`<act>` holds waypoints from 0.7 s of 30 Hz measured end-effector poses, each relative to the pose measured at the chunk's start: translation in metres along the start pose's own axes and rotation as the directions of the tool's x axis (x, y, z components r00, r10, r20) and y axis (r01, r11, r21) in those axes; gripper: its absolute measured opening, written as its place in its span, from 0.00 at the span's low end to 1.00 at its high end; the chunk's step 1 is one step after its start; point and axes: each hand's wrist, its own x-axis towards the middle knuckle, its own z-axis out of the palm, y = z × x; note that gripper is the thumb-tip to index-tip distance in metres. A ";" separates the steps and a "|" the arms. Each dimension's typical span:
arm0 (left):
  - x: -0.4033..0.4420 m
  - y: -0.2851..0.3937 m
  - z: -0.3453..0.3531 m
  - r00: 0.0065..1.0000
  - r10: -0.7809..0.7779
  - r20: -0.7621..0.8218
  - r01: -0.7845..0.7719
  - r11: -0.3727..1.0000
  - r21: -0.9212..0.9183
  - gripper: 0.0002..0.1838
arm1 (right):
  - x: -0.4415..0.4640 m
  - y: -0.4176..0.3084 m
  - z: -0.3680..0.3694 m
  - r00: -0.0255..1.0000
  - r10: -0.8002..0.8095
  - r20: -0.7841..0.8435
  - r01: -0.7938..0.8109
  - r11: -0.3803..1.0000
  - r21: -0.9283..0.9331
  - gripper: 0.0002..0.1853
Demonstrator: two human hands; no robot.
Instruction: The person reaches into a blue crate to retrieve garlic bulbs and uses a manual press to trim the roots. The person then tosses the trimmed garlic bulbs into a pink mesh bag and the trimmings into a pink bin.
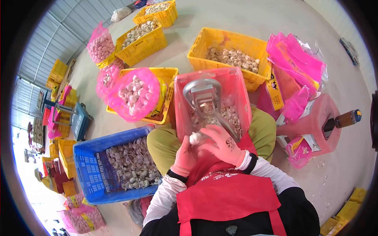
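Both hands wear pink gloves and meet in front of the red apron. A white garlic bulb [195, 138] is held between them. My left hand [184, 158] has its fingers and thumb closed on the bulb's left side. My right hand [223, 144] lies at the bulb's right, its fingers curled against it. Just beyond the hands is a red crate [182, 114] with loose garlic in it and a grey metal tool [213, 96] with a looped frame across it. To the left, a blue crate [87, 161] holds many purplish garlic bulbs.
A pink mesh bag [136, 94] of garlic rests on a yellow crate [172, 77] at the left. Behind the red crate stands another yellow crate [232, 37]. Pink bags [295, 59] and a pink stool [330, 122] holding a bottle [347, 119] are at the right.
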 end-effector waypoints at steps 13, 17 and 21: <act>0.008 0.035 -0.015 0.889 0.354 -0.290 -0.320 0.934 0.159 0.26 | 0.001 0.035 0.023 0.950 0.284 0.131 -0.306 0.933 0.192 0.06; 0.008 0.078 -0.032 0.965 0.183 -0.189 -0.210 0.968 -0.136 0.22 | -0.001 0.038 0.026 0.951 0.245 0.189 -0.268 0.958 0.107 0.12; 0.006 0.070 -0.014 0.952 0.272 -0.139 -0.271 0.962 0.027 0.21 | 0.037 -0.004 0.025 0.996 0.079 0.043 -0.082 0.993 0.086 0.18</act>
